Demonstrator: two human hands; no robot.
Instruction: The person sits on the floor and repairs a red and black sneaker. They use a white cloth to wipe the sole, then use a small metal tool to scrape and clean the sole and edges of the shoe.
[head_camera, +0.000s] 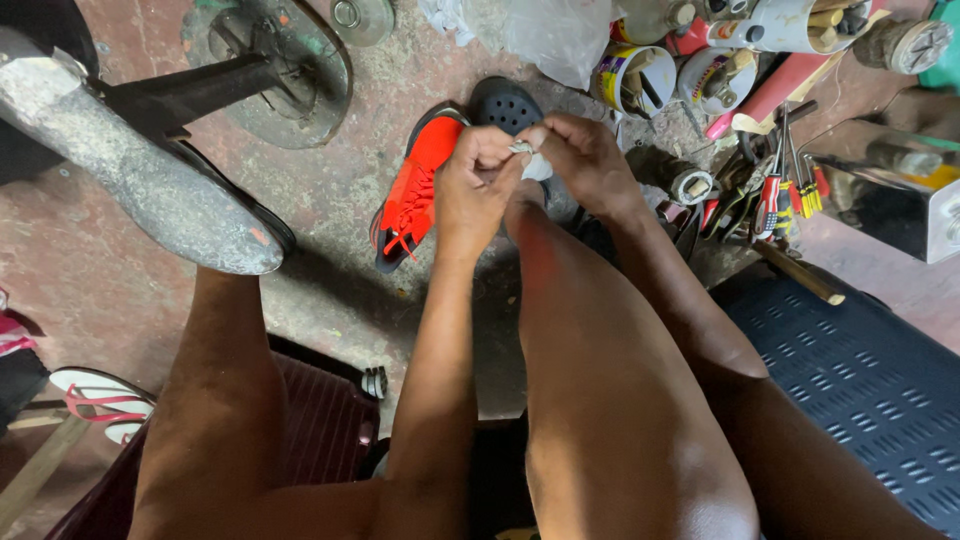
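My left hand (475, 185) and my right hand (585, 160) meet above my right knee, fingers pinched together on a small whitish piece of material (530, 160). What the piece is I cannot make out. Just beyond my left hand an orange-red laced shoe (415, 190) lies on the concrete floor. A black perforated clog (505, 103) lies behind my hands.
A metal shoe last on a black stand (150, 170) juts in from the left. Cans (635, 78), screwdrivers (775, 195) and other tools clutter the upper right. A dark perforated mat (860, 380) lies at right. A white and pink sandal (100, 400) sits at lower left.
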